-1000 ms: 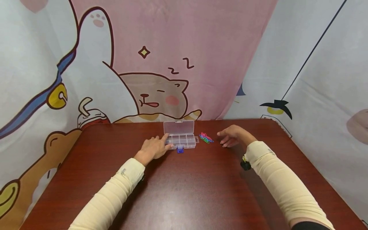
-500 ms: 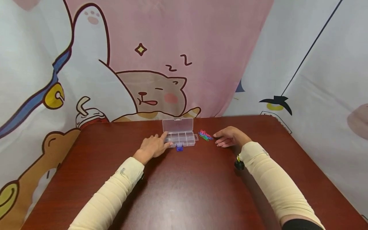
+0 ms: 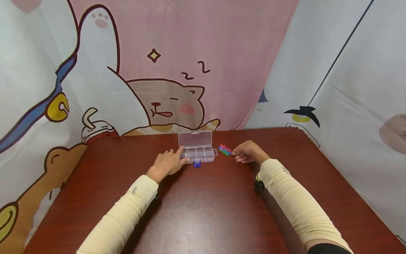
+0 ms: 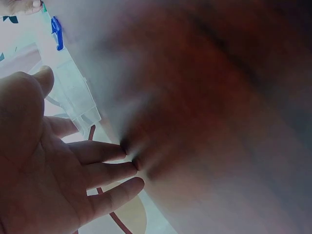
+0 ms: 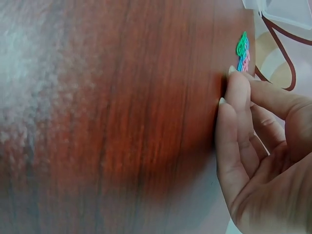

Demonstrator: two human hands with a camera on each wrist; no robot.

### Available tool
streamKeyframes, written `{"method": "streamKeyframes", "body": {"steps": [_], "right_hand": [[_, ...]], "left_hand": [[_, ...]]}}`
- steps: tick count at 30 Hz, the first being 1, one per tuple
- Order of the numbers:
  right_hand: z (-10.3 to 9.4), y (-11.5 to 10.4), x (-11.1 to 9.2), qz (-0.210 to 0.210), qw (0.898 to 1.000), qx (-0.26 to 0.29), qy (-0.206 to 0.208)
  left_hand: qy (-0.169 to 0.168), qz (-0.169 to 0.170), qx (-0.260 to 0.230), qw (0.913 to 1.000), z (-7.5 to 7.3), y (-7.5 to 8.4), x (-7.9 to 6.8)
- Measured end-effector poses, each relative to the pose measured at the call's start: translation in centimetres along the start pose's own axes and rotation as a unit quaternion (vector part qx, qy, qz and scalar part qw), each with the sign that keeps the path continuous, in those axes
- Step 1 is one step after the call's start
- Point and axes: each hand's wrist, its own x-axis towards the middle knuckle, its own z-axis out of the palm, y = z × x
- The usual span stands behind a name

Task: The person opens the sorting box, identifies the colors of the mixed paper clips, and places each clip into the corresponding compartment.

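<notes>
A clear plastic compartment box (image 3: 199,155) stands on the table with its lid (image 3: 195,139) raised and its blue latch (image 3: 197,164) folded down at the front. My left hand (image 3: 168,163) steadies the box's left end, index finger at the side and thumb at the front corner. Its other fingers are straight and spread in the left wrist view. Right of the box lies a small heap of paper clips (image 3: 225,150) in pink, blue and green. My right hand (image 3: 248,152) pinches at the end of a blue paper clip (image 5: 240,64), thumb and forefinger brought together.
A reddish-brown wooden table (image 3: 203,204) spreads out under both arms. Behind its far edge hangs a cartoon-printed curtain (image 3: 234,70). A hanging tab (image 3: 215,152) sticks out from the box's right end, close to the clips.
My right hand has moved left to the edge of the paper clips, and its thumb and forefinger have come together. My left hand has stayed on the box. The head view has shifted slightly.
</notes>
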Motion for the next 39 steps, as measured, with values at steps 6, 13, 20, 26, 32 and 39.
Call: {"method": "streamKeyframes", "body": {"steps": [6,13,20,26,32,39], "right_hand": [[0.7,-0.2,-0.2,-0.017,0.999,-0.025,0.033],[1.1,-0.4,-0.2,-0.011,0.998,-0.038,0.054],[1.1,-0.4,-0.1,-0.017,0.997,-0.049,0.057],[0.8,-0.1,0.1,-0.040,0.998,-0.046,0.031],[-0.1,0.3,0.1,-0.040,0.999,0.013,0.000],[-1.1,0.2,-0.3,-0.023,0.988,0.144,-0.059]], "left_hand": [[-0.002,0.001,0.000,1.0000,0.0,-0.1,0.0],[-0.002,0.002,-0.001,1.0000,-0.1,0.0,0.0],[-0.002,0.002,-0.002,1.0000,-0.1,0.1,0.0],[-0.008,0.000,0.000,1.0000,-0.2,0.1,0.0],[-0.004,0.000,0.001,1.0000,-0.2,0.1,0.1],[-0.004,0.003,0.001,1.0000,-0.1,0.1,0.0]]}}
